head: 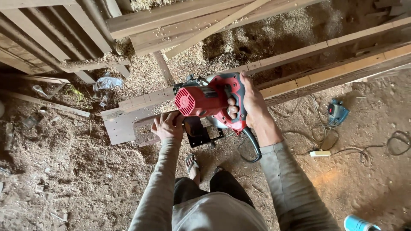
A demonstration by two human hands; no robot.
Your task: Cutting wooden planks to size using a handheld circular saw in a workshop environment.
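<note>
Overhead view from a head-worn camera of a person in grey sleeves standing on a dirt floor thick with sawdust (77,171)

Far left, stacked timber frames (51,38) lean at an angle, with scraps of crumpled plastic (105,83) and offcuts lying loose beside them. A long wooden plank (299,53) runs diagonally from the lower left up to the upper right, with a second plank (342,68) just beside it; both appear to rest raised off the floor, which puts them at working height

The left hand (168,126) lies flat, fingers spread, palm down on the near end of a board (122,126), seemingly pressing it so it stays put; it grips nothing. Just to its right sits a red and black electric circular saw (209,102), resting on the board with its dark base plate (197,132) overhanging the near edge. The right hand (248,100) is wrapped firmly around the saw's rear handle, fingers curled under it, steadying the tool against the wood. The saw's black power cord (252,149) loops down from the handle toward the floor

Below, one sandalled foot (192,164) shows between the arms. Further right, a small blue power tool (337,113) lies on the ground among tangled cables (385,145) and a white plug socket (320,153), well apart from the hands. A light blue cylindrical object (359,223) sits at the bottom right corner
</note>
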